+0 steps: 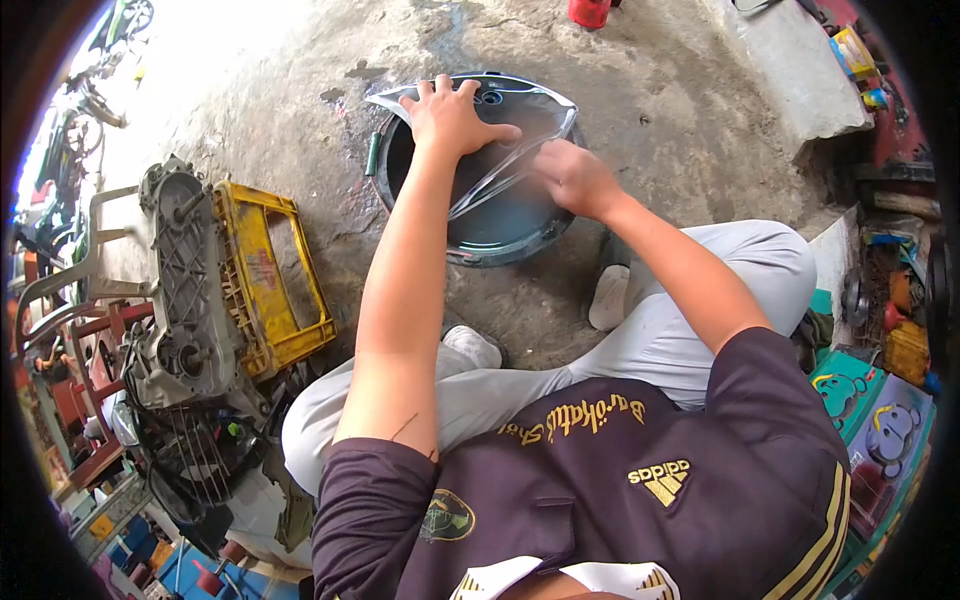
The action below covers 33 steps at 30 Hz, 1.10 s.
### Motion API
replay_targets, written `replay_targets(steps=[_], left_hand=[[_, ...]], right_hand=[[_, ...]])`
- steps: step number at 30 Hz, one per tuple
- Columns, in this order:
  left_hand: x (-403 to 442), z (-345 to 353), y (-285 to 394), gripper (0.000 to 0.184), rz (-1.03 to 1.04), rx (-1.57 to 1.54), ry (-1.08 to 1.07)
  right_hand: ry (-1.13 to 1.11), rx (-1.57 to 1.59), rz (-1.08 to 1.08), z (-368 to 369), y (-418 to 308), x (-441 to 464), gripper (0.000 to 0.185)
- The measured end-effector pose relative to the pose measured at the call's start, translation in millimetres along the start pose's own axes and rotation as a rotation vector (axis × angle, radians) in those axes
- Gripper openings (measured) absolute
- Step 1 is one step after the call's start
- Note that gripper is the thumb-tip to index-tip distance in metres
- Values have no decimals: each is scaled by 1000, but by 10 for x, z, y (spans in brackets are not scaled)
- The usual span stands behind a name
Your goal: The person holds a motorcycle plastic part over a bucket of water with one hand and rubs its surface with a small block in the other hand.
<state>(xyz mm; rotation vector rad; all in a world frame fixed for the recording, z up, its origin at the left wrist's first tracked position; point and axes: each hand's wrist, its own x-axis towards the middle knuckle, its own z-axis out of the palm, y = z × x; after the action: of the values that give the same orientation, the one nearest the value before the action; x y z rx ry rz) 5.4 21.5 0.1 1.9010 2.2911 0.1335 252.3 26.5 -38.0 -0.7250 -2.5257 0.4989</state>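
Observation:
A dark, shiny panel (535, 112) with a pale edge and a pointed corner lies over a round black basin (490, 255) on the floor. A round hole shows near the panel's far edge. My left hand (450, 120) rests on the panel with its fingers spread, its thumb pointing right. To the right, my right hand (575, 178) is closed at the panel's near right edge, partly smeared by motion. What its fingers hold, if anything, is hidden. The basin's near part looks wet and glossy below the panel.
A small green stick-like object (373, 154) lies left of the basin. A yellow crate (285, 280) and a grey metal engine casing (185, 270) stand at left. A red container (590, 12) is at the far edge. Cluttered items and a concrete block (790, 80) line the right.

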Motion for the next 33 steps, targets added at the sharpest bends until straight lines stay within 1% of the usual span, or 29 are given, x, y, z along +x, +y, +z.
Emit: replay_targets(steps=[1,3,5,7,9,10,13,15,17,19,21,22,23,25,26,29,30,31,33], left_hand=[[3,-4,-7,113,-4,-6,-14],[-3,12,-23,112,4,16,-9],[-8,59,-36,111,12,30,3],[-2,85,-41,110,24,45,58],[5,75,-24,110,17,31,47],[-1,48,-20,111,8,23,31],[-20,11,-11,110,13,3,14],[-27,21,-21,109,14,5,15],[-22,32,-27,108,15,2,22],[-9,43,-27,108,16,7,36],[15,33,-22,108,15,6,30],[15,23,-28,108,16,9,20],[2,22,-36,108,14,13,16],[-15,27,-33,108,25,1,36],[-21,27,-34,108,25,0,36],[5,37,-32,108,29,9,46],[17,35,-37,109,29,34,26],[26,33,-44,111,28,61,5],[28,30,-45,111,30,49,9]], right_hand=[[-37,26,-61,23,-45,1,17],[-25,46,-28,5,210,-6,16],[-6,-50,160,-52,393,2,17],[-6,-54,201,-55,334,-1,18],[35,64,20,70,135,-34,18],[-60,47,16,41,-4,-30,17],[-45,44,-30,38,150,-10,17],[-14,-12,-31,-55,317,6,17],[-62,-120,133,-118,414,7,17],[-52,-132,92,-75,271,21,18],[-84,-66,-59,-16,39,43,18],[-102,-53,-70,-28,2,60,18],[-102,-47,-68,-5,68,57,18],[-11,-80,52,-29,358,62,17],[-23,-119,127,-67,489,56,17],[11,-115,116,-46,387,40,17],[64,-45,52,43,258,26,16],[64,-44,52,29,210,30,16],[-96,-58,-101,8,145,52,15]])
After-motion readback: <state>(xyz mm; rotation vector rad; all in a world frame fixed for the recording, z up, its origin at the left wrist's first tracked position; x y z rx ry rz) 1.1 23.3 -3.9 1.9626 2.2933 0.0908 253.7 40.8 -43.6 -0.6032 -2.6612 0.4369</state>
